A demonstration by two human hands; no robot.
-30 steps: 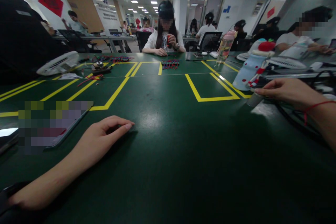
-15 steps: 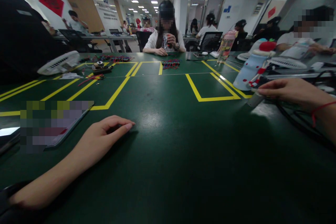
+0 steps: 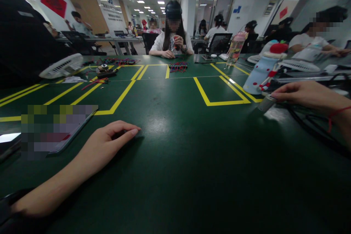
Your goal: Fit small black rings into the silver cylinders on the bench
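Observation:
My right hand [image 3: 307,93] pinches the upper end of a small grey cylinder [image 3: 265,104] between thumb and fingers. The cylinder leans at the right side of the green table [image 3: 175,146], just in front of a light-blue bottle [image 3: 256,75] with a red-and-white top. Its exact kind is too unclear to name. On the left, my left hand [image 3: 109,140] rests on the tabletop. Its thumb and fingertips come together, and nothing shows between them. Right beside that forearm lies a flat tablet-like thing [image 3: 79,131], partly blurred out.
Yellow tape lines [image 3: 123,97] mark the table. Toward the back lie bundled red and blue wires [image 3: 178,67], a white fan [image 3: 61,66] and a pink-capped bottle [image 3: 236,49]. Black cables [image 3: 309,120] run below my right hand. A person [image 3: 172,36] sits opposite.
My right hand has shifted very slightly to the right, and the cylinder with it. My left hand stays where it was.

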